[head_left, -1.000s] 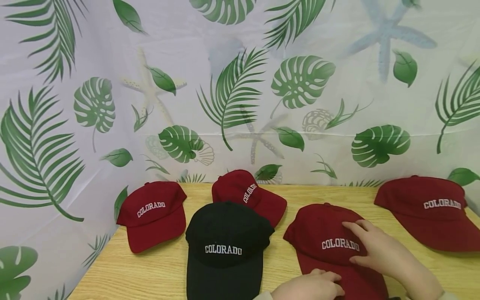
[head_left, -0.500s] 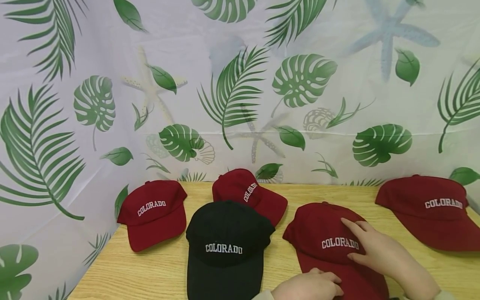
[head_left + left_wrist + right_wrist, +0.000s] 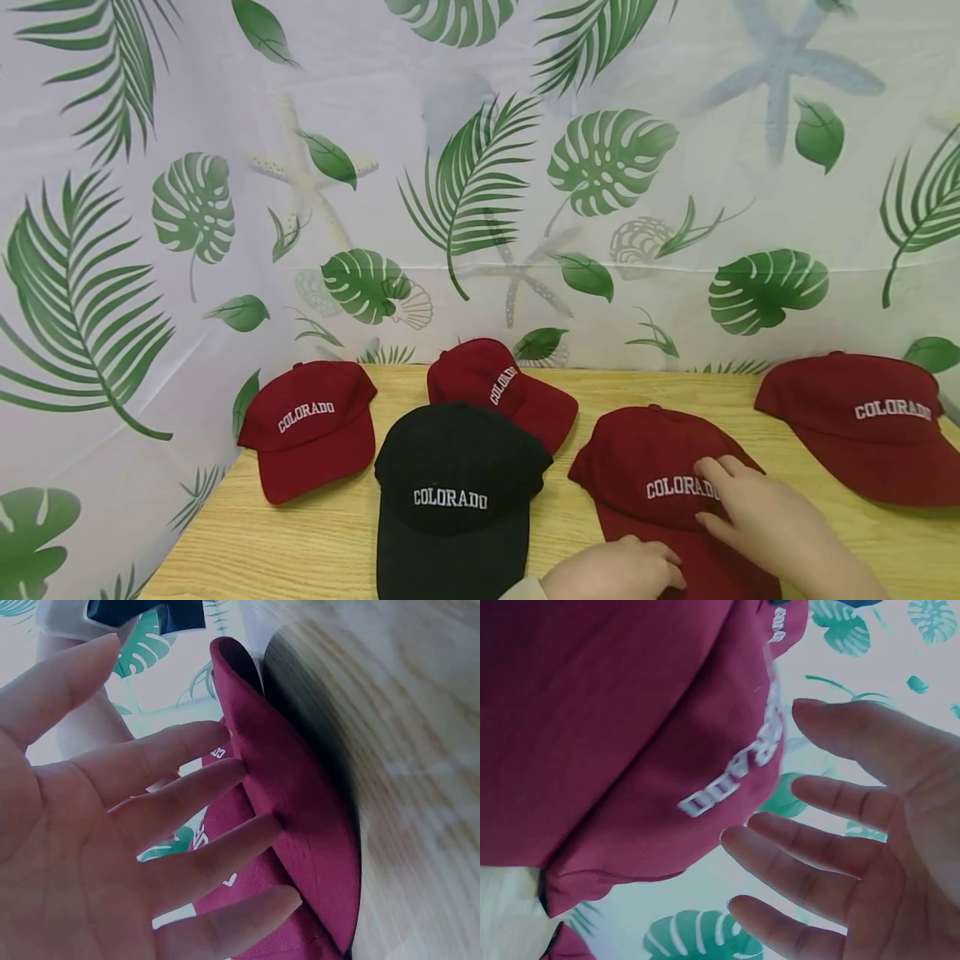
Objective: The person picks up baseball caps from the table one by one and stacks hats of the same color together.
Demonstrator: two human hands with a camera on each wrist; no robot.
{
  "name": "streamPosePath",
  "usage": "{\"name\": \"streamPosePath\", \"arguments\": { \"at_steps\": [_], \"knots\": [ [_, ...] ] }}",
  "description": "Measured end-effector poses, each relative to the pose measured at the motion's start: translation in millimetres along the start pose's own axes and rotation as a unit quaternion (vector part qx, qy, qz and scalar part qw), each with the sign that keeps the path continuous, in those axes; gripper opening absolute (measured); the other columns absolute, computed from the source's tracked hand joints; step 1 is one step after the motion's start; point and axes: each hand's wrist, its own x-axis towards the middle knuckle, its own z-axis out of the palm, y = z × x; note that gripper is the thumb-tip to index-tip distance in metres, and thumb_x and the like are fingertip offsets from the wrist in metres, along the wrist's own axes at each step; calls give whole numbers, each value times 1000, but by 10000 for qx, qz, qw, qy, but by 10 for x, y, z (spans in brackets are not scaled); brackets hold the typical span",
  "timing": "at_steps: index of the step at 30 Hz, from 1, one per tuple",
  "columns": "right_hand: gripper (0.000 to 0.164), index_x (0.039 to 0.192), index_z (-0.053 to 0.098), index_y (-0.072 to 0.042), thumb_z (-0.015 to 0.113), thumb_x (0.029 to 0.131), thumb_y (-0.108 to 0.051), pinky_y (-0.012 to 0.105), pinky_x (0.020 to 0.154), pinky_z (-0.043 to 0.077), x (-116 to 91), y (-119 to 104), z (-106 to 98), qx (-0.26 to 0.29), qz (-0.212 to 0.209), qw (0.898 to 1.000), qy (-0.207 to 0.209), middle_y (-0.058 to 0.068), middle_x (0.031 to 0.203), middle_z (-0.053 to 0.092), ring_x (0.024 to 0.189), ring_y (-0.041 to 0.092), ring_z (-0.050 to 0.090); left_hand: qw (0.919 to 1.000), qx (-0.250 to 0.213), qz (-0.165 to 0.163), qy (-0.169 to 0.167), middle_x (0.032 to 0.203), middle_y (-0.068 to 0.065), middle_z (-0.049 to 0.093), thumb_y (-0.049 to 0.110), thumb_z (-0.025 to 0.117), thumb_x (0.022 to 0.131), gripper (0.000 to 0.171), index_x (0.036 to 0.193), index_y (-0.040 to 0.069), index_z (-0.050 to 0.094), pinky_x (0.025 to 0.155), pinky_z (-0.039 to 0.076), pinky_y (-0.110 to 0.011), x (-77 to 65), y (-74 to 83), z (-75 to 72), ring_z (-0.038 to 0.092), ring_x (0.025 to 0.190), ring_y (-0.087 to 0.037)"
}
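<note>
A dark red baseball cap (image 3: 630, 450) with white COLORADO lettering lies on the wooden table, its brim toward me. At the brim is my left hand (image 3: 611, 571); in the left wrist view its fingers (image 3: 202, 851) stretch out spread, their tips against the brim (image 3: 315, 847). Above the cap's right front side is my right hand (image 3: 780, 521), covering the end of the lettering in the head view. The right wrist view has its fingers (image 3: 802, 851) loosely bent beside the crown (image 3: 727, 742), gripping nothing; whether the tips touch the cloth I cannot tell.
Left of this cap lies a black cap (image 3: 453, 467), overlapping a tilted red cap (image 3: 480, 375) behind it. Other red caps stand at the far left (image 3: 311, 433) and far right (image 3: 855, 417). A leaf-patterned curtain (image 3: 480, 208) hangs behind the table (image 3: 300, 550).
My right hand's fingertips have shifted slightly down and right across the crown, over the end of the lettering. The left hand stays at the brim, and the caps lie as before.
</note>
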Motion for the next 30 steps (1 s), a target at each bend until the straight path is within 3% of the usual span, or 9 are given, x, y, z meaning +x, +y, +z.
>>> {"name": "streamPosePath", "arguments": {
  "at_steps": [6, 14, 18, 24, 30],
  "knots": [
    [31, 83, 52, -15, 75, 66, -25, 27, 51, 43, -73, -105, -2, 150, -23, 9982, -574, -6, 74, 46, 60, 7, 48, 9938, -888, -594, 318, 85, 17, 57, 35, 62, 82, 27, 106, 23, 64, 65, 39, -10, -52, -33, -75, 48, 71, 5],
    [30, 78, 49, -18, 75, 67, -26, 30, 53, 43, -105, -116, 91, 725, 86, 9841, -1621, -7, 69, 45, 59, 8, 46, 9833, -796, -837, 1404, 73, 13, 56, 39, 61, 81, 25, 94, 18, 67, 54, 38, -11, -150, -135, -239, 46, 62, 2],
    [29, 78, 50, -18, 75, 67, -25, 29, 52, 41, -104, -121, 118, 925, 15, 9778, -1882, -8, 67, 43, 58, 8, 43, 9735, -894, -1262, 1683, 74, 11, 55, 40, 61, 81, 27, 93, 17, 66, 54, 39, -14, -131, -162, -336, 46, 63, 1],
    [29, 77, 49, -18, 75, 67, -25, 27, 51, 37, -110, -120, 124, 941, -176, 9781, -1851, -8, 65, 40, 57, 7, 39, 9561, -207, -2152, 1976, 77, 7, 56, 46, 60, 79, 32, 90, 15, 62, 56, 43, -19, 30, -166, -521, 51, 65, -5],
    [30, 76, 49, -18, 77, 65, -24, 30, 53, 39, -91, -149, 154, 859, 122, 9760, -1996, -7, 66, 41, 59, 10, 41, 9323, 190, -2945, 2091, 81, 2, 57, 44, 60, 80, 31, 89, 14, 64, 58, 46, -27, 231, -205, -669, 54, 69, -13]
  ]
}}
